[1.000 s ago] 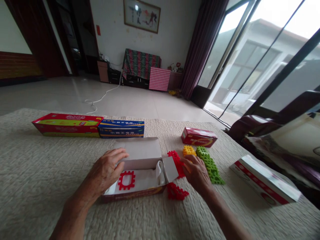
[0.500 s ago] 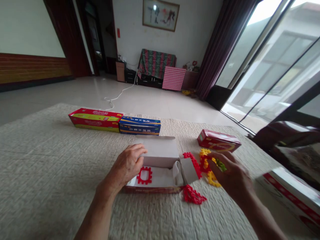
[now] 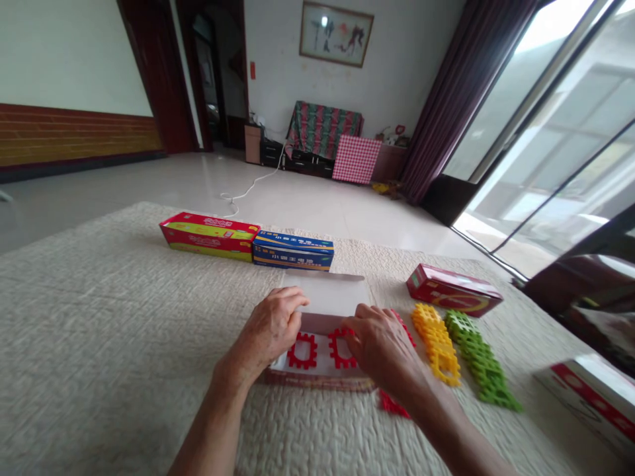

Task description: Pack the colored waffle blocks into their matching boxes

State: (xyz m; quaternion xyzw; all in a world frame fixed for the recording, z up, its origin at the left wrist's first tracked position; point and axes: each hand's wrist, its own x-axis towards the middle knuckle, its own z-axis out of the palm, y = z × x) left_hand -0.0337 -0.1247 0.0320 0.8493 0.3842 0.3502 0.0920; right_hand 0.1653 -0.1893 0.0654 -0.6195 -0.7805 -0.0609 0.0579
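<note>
A white-lined cardboard box (image 3: 322, 381) lies open in front of me, its lid (image 3: 330, 291) folded back. My left hand (image 3: 270, 327) is closed at the box's left end, fingers wrapped over the edge. Inside, on the left, a red square toothed building piece (image 3: 302, 351) lies flat. Over the box's right part, my right hand (image 3: 380, 340) pinches a second red square building piece (image 3: 340, 348), low inside the box. More red pieces (image 3: 394, 403) lie right of the box, partly hidden by my right hand and forearm.
Right of the box lie a row of yellow pieces (image 3: 436, 344) and a row of green pieces (image 3: 481, 360). A dark red box (image 3: 454, 289) sits behind them. Farther back are a blue box (image 3: 292, 251) and a red-and-yellow box (image 3: 211, 236). A white-and-red box (image 3: 590, 396) stands far right.
My right hand has moved left from the loose pieces into the box, carrying a red building piece. My left hand stays at the box's left end. The view has shifted slightly.
</note>
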